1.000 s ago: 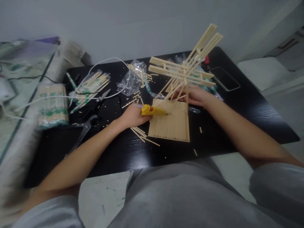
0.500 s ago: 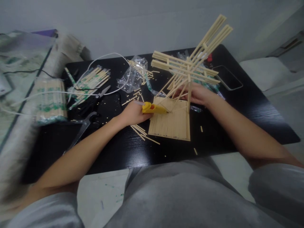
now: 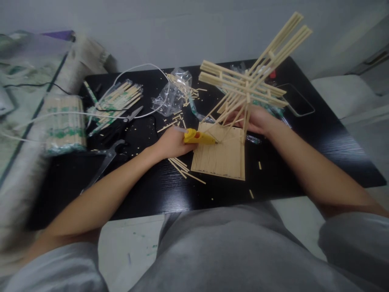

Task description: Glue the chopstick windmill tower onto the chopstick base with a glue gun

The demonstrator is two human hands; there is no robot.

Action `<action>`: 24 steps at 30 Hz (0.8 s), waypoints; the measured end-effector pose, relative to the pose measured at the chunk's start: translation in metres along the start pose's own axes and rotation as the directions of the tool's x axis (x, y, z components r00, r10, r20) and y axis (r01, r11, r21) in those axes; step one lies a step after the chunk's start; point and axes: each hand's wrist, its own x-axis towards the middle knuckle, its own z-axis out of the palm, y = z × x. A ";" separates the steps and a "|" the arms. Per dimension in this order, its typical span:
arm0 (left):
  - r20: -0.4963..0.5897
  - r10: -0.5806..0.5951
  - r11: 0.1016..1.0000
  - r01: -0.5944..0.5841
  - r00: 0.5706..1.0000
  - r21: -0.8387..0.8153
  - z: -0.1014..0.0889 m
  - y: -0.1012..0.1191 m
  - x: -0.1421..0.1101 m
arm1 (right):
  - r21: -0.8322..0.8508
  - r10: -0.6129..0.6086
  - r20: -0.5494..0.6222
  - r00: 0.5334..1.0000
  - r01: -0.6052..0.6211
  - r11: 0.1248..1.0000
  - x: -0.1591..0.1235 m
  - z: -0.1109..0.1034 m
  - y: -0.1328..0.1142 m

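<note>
My left hand point(image 3: 174, 142) is closed around a yellow hot glue gun point(image 3: 199, 137). The nozzle points right, low over a flat square panel of thin wooden sticks point(image 3: 218, 156), close to the foot of a slanting stick. On the panel's far part stands a windmill model made of wooden sticks point(image 3: 247, 86), its crossed blades rising above the table and leaning right. Behind its legs is my right hand point(image 3: 257, 119), closed on the lower framework; its fingertips are partly hidden by the sticks.
Left on the black table point(image 3: 158, 194) lie scissors point(image 3: 132, 115), pliers point(image 3: 105, 164) and packs of wrapped chopsticks point(image 3: 65, 125). A white cable point(image 3: 121, 73) loops across. Crumpled plastic film point(image 3: 172, 97) and stick offcuts lie at the back; a phone point(image 3: 296, 99) sits back right.
The windmill model has tilted a little to the right with my right hand on it. The glue gun stays near the same spot over the panel. The view has shifted slightly.
</note>
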 end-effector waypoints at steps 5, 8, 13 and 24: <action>0.008 -0.008 1.000 0.008 1.000 -0.002 -0.001 0.001 0.000 | 0.043 0.029 0.021 0.999 -0.030 0.999 -0.003 0.002 -0.003; 0.008 -0.006 1.000 0.006 1.000 0.001 -0.001 0.001 0.000 | 0.069 0.030 0.038 0.999 -0.033 0.997 -0.008 0.004 -0.005; 0.016 -0.006 1.000 0.006 1.000 0.008 -0.001 0.001 0.000 | 0.047 0.021 0.019 1.000 -0.022 0.999 -0.015 0.010 -0.007; -0.018 0.024 1.000 -0.025 1.000 -0.018 0.000 0.002 0.000 | 0.065 0.008 0.054 0.998 -0.011 0.998 -0.012 0.007 -0.005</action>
